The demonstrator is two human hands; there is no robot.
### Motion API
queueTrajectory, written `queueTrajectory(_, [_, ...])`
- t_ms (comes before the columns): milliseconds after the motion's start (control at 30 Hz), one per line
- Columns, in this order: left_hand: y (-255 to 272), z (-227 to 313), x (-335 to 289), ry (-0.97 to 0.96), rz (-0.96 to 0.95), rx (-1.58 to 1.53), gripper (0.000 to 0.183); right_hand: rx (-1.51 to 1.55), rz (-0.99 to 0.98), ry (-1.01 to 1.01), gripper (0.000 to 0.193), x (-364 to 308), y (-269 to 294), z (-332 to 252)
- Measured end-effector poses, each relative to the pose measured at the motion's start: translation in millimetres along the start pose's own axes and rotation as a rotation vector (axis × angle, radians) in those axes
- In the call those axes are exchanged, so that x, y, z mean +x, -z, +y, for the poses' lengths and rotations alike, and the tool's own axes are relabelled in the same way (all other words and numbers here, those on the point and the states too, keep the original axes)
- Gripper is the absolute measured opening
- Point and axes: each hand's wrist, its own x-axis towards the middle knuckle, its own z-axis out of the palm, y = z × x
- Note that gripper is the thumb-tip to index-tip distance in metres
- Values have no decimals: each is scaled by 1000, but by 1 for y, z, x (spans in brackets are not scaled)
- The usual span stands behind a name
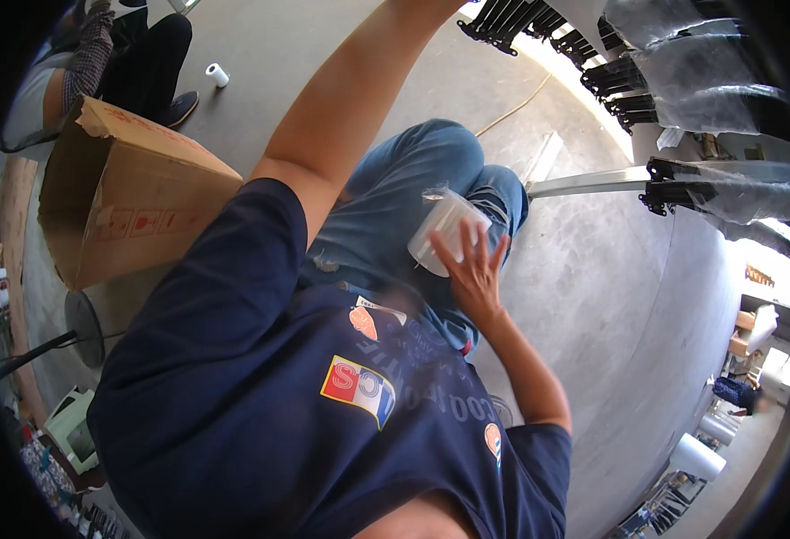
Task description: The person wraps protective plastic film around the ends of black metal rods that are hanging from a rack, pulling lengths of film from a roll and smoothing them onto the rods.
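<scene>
Right hand (477, 286) is resting, fingers spread, against roll (432, 237), which is lying at knee edge of lap (372, 220). Left hand: beyond frame, state untellable. Several bundles (693, 79) are already wearing film; remainder unclear.

left forearm (345, 103) is running off the top edge, left hand is hiding; co-worker (154, 67) is getting cropped too

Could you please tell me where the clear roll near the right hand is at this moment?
In the head view, the clear roll is slightly right of centre, over the blue jeans, with the right hand spread across its right side.
</scene>
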Motion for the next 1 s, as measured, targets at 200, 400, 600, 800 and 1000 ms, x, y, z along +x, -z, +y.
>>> queueTrajectory(200, [1,20,-11,214,-119,-61,29,71,-162,539,57,36,1,47])
queueTrajectory(400, [8,30,-5,179,-161,-120,35,388,-32,172,84,90,66,61])
queueTrajectory(600, [20,25,-1,233,-297,-158,44,1070,398,-114,83,149,129,96])
queueTrajectory(800, [13,23,1,199,-293,-60,40,1639,519,-123,98,195,134,126])
queueTrajectory(1000, [26,22,4,217,-422,-247,44,1908,372,59,97,209,111,159])
